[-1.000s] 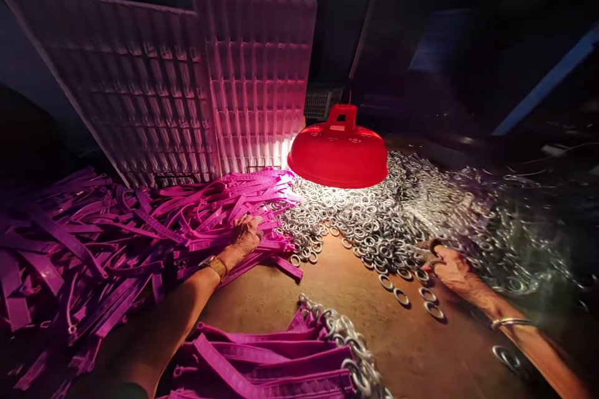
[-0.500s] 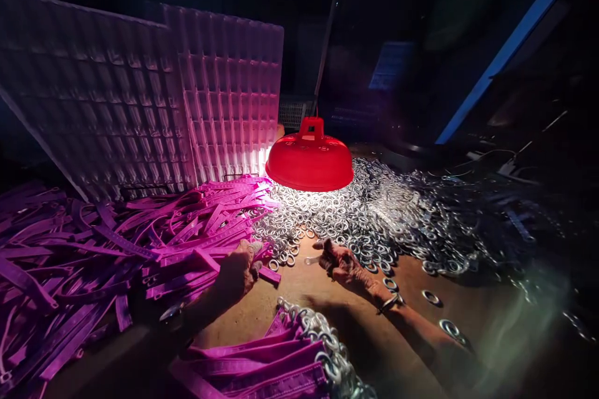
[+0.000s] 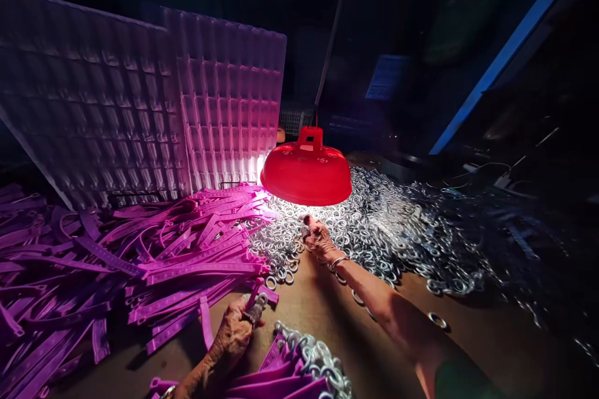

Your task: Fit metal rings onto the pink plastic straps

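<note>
My left hand (image 3: pixel 236 327) is closed on a pink strap (image 3: pixel 253 293), with a metal ring (image 3: pixel 263 299) at its fingertips, near the lower middle. My right hand (image 3: pixel 319 238) reaches under the red lamp (image 3: pixel 306 171) to the pile of metal rings (image 3: pixel 393 218); its fingers are pressed together, and what they hold is too small to make out. A heap of pink straps (image 3: pixel 187 262) spreads over the left side. Just below my hands lies a bundle of pink straps (image 3: pixel 281 380) with rings (image 3: pixel 318 355) along its edge.
Clear ribbed plastic panels (image 3: pixel 229 100) stand upright behind the straps at the left. The red lamp hangs low over the brown table (image 3: pixel 304 305). Some loose rings (image 3: pixel 437 320) lie at the right. A cable (image 3: pixel 486 166) runs at the back right.
My right hand has moved forward and slightly left to the rings under the lamp. My left hand has come back toward me, with a strap and ring now showing at its fingers.
</note>
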`<state>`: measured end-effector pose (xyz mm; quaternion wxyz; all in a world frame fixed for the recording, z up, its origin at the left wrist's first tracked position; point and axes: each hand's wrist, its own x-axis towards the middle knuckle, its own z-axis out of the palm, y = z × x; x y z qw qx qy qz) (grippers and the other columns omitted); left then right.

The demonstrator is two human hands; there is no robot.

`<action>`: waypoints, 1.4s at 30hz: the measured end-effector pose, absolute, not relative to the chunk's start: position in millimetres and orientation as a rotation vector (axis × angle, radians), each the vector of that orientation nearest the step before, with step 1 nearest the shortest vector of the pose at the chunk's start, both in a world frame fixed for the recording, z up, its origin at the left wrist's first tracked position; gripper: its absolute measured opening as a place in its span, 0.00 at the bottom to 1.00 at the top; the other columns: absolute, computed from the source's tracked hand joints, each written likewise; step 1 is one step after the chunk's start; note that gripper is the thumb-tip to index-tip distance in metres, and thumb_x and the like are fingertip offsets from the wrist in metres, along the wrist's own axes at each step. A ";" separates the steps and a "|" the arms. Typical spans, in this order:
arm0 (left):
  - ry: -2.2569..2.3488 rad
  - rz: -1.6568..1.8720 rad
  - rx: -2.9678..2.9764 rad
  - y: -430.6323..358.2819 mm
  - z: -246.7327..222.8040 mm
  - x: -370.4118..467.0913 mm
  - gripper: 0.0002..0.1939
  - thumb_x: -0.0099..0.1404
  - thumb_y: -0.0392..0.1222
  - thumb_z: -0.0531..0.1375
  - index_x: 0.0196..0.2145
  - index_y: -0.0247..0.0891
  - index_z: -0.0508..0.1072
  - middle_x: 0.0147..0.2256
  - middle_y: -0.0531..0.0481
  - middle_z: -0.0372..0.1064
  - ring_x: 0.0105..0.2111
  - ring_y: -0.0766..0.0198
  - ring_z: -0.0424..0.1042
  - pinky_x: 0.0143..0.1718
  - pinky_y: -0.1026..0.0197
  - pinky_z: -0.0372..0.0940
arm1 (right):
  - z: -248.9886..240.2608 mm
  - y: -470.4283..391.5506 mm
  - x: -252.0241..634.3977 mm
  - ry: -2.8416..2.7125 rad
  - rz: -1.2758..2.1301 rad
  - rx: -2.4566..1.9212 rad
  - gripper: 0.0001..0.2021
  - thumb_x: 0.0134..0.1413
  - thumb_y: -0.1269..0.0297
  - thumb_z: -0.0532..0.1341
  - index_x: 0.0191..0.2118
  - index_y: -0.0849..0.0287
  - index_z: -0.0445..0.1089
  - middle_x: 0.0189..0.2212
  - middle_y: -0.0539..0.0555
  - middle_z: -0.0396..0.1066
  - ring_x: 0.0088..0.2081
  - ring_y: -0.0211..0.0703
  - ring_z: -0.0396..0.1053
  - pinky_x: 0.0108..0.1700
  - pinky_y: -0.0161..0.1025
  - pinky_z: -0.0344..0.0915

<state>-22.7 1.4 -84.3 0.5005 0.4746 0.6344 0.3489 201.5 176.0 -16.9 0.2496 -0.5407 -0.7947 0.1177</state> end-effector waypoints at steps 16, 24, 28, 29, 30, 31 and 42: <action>1.364 0.920 0.882 -3.0 -90.8 -19.7 0.14 0.50 0.47 0.55 0.36 0.42 0.64 0.28 0.51 0.71 0.20 0.68 0.65 0.15 0.66 0.53 | -13.3 216.3 195.5 -2.101 0.310 -1.568 0.08 0.42 0.74 0.55 0.28 0.56 0.67 0.24 0.56 0.67 0.34 0.49 0.64 0.42 0.44 0.58; 1.306 0.995 0.881 -2.9 -55.0 -19.5 0.13 0.53 0.47 0.57 0.36 0.39 0.66 0.25 0.54 0.69 0.21 0.71 0.61 0.18 0.68 0.50 | -13.7 144.0 199.4 -1.846 0.914 -1.292 0.11 0.54 0.63 0.50 0.32 0.61 0.66 0.31 0.57 0.70 0.29 0.42 0.67 0.29 0.37 0.66; 1.178 1.136 0.941 2.3 -38.8 -13.5 0.13 0.54 0.47 0.59 0.35 0.39 0.67 0.22 0.57 0.66 0.19 0.72 0.57 0.19 0.68 0.49 | -22.3 100.3 196.1 -1.785 1.120 -1.193 0.11 0.47 0.65 0.51 0.35 0.57 0.69 0.31 0.54 0.71 0.28 0.41 0.70 0.29 0.37 0.68; 1.168 1.150 0.946 4.3 -34.9 -11.1 0.13 0.53 0.47 0.60 0.35 0.39 0.68 0.22 0.56 0.65 0.19 0.72 0.56 0.19 0.68 0.49 | -23.8 91.7 194.0 -1.768 1.160 -1.165 0.13 0.44 0.67 0.51 0.36 0.56 0.69 0.30 0.53 0.71 0.27 0.41 0.70 0.29 0.37 0.68; 1.157 1.156 0.947 6.2 -31.5 -8.5 0.14 0.53 0.47 0.60 0.35 0.38 0.68 0.22 0.56 0.66 0.19 0.73 0.56 0.19 0.68 0.49 | -24.8 84.3 191.3 -1.746 1.202 -1.129 0.15 0.42 0.68 0.51 0.36 0.55 0.69 0.29 0.52 0.71 0.26 0.41 0.70 0.29 0.37 0.68; 1.147 1.159 0.942 7.9 -28.7 -6.0 0.14 0.53 0.47 0.60 0.35 0.37 0.68 0.22 0.55 0.66 0.18 0.73 0.57 0.19 0.68 0.49 | -25.4 78.0 188.1 -1.720 1.236 -1.090 0.17 0.39 0.69 0.50 0.36 0.54 0.70 0.29 0.52 0.71 0.26 0.41 0.70 0.29 0.38 0.68; 1.164 1.132 0.784 10.9 -33.8 4.0 0.18 0.52 0.51 0.62 0.34 0.36 0.66 0.22 0.55 0.66 0.16 0.75 0.56 0.16 0.70 0.47 | -31.7 64.8 158.5 -1.767 1.092 -0.984 0.13 0.38 0.70 0.50 0.31 0.57 0.68 0.28 0.54 0.67 0.24 0.39 0.62 0.24 0.35 0.63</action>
